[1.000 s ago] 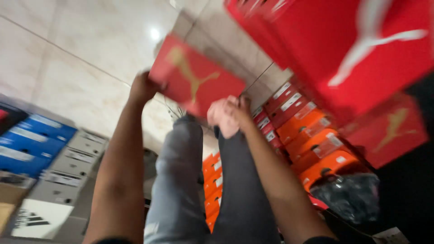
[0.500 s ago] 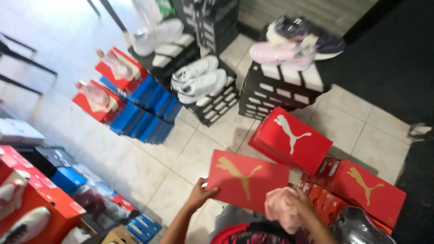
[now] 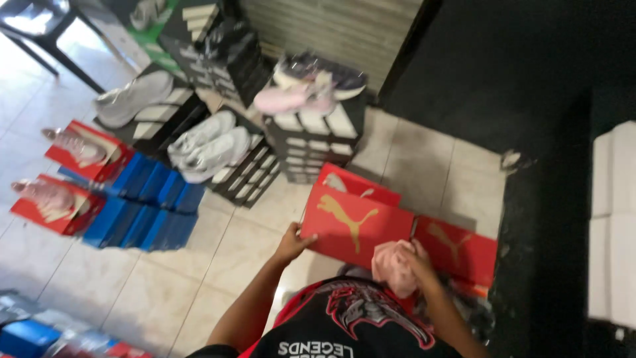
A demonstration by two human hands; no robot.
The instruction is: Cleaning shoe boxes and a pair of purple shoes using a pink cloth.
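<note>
My left hand (image 3: 292, 243) grips the near left corner of a red shoebox lid (image 3: 354, 225) with a gold emblem, held flat in front of me. My right hand (image 3: 412, 260) is at the lid's right edge and clutches a pink crumpled cloth (image 3: 392, 266). Under and beside the lid lie other red shoeboxes (image 3: 457, 248) on the tiled floor, one poking out behind it.
Stacks of black boxes (image 3: 308, 142) with pink, white and grey sneakers on top stand ahead. Blue boxes (image 3: 149, 212) and red boxes (image 3: 56, 209) holding pink shoes lie to the left. A dark wall (image 3: 530, 79) runs along the right; more boxes sit at bottom left.
The view swung down from overhead boxes to the floor display. Both hands kept hold of the red lid and pink cloth, which now sit lower in front of me.
</note>
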